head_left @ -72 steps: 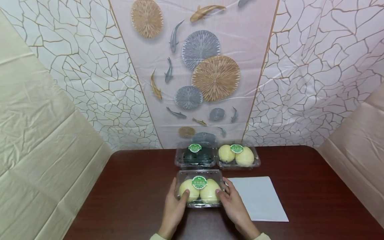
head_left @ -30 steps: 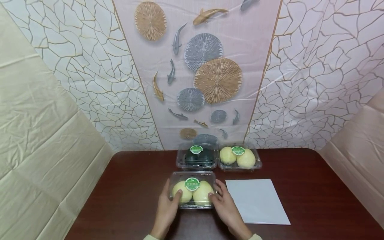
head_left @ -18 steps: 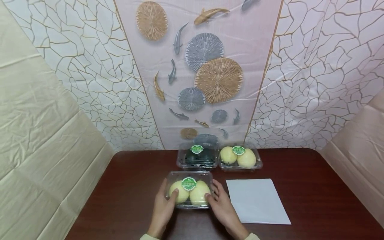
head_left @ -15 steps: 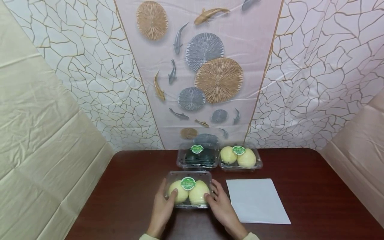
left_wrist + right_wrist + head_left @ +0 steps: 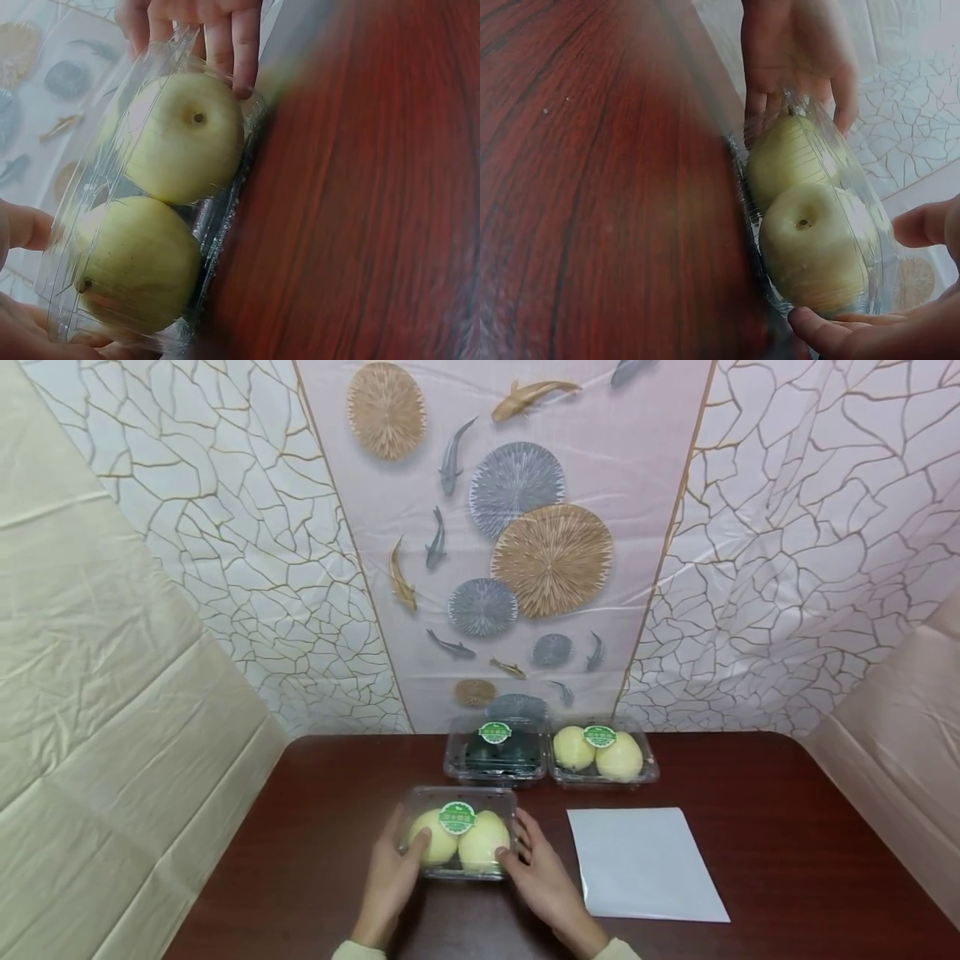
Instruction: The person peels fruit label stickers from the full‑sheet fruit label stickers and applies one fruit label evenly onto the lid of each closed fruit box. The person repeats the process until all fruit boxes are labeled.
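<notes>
Two round, pale yellow-green pears (image 5: 482,843) sit side by side in a clear plastic clamshell box (image 5: 420,795) with a green-and-white label (image 5: 457,818). My left hand (image 5: 390,872) grips the box's left end, its thumb over the near front corner. At the opposite end my right hand (image 5: 545,878) holds it the same way, fingers along the side. In the left wrist view the pears (image 5: 180,142) show through the plastic close over the table, the right hand (image 5: 202,15) beyond. The right wrist view shows my right thumb and fingers (image 5: 922,225) around the near end.
Behind stand two more clear boxes: one with dark contents (image 5: 497,764), and beside it one with pale pears (image 5: 618,756). A white sheet (image 5: 647,864) lies right of my hands on the dark red-brown table (image 5: 300,860). Patterned cloth (image 5: 525,652) hangs at the back.
Both hands have carried the box of pears to the left, away from the white sheet, whose left part now shows. The two back boxes stay put.
</notes>
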A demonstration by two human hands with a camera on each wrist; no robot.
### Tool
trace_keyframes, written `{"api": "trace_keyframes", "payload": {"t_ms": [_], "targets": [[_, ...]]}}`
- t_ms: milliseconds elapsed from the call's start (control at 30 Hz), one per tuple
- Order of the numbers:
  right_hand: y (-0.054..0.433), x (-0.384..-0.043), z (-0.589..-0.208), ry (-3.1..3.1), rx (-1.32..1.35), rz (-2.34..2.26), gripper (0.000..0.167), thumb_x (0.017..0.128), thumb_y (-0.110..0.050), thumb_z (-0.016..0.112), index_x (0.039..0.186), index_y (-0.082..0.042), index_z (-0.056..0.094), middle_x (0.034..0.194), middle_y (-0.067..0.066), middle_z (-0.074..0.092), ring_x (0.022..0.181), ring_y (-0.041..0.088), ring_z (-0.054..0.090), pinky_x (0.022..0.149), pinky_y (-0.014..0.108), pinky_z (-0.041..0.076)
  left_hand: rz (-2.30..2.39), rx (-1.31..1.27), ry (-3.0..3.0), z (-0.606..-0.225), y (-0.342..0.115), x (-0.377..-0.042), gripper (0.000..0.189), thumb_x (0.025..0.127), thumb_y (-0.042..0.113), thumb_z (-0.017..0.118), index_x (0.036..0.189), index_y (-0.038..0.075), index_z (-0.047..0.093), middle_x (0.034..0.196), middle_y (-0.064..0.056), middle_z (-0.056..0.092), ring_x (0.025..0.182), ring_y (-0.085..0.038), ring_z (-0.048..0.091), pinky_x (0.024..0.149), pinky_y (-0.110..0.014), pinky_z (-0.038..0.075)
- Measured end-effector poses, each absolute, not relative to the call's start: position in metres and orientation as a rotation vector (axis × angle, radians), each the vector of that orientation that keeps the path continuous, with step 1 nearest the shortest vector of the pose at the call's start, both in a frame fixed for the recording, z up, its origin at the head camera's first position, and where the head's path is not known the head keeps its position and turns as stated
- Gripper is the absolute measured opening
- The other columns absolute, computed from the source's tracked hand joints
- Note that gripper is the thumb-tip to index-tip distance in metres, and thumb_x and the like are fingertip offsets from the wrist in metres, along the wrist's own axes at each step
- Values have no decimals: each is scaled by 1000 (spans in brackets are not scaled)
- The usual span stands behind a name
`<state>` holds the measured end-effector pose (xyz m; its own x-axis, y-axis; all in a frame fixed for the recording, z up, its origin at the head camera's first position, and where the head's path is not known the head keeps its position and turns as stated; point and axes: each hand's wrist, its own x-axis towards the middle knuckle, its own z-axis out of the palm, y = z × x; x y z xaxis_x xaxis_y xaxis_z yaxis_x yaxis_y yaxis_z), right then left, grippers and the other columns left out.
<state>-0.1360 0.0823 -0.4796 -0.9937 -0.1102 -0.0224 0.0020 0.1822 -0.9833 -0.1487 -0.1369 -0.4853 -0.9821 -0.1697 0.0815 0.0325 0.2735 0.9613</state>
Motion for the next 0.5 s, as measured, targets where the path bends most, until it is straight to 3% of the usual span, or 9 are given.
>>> {"api": "trace_keyframes", "payload": {"t_ms": [267,500], "targets": [[80,-134,-482,2287,-178,-1920,93,96,-18,75,164,6,17,161,40,30,145,59,37,112,60,45,-1785,134,-2378,-486,-148,-150,65,103,11,64,157,-11,35,161,-32,37,149,-51,36,122,-62,29],[76,-135,-487,2190,-315,-1947,105,92,-10,80,163,10,5,163,44,18,147,62,29,109,59,48,-1761,149,-2401,-484,-158,-149,64,106,16,62,158,-8,36,163,-30,37,151,-50,33,123,-64,27]]}}
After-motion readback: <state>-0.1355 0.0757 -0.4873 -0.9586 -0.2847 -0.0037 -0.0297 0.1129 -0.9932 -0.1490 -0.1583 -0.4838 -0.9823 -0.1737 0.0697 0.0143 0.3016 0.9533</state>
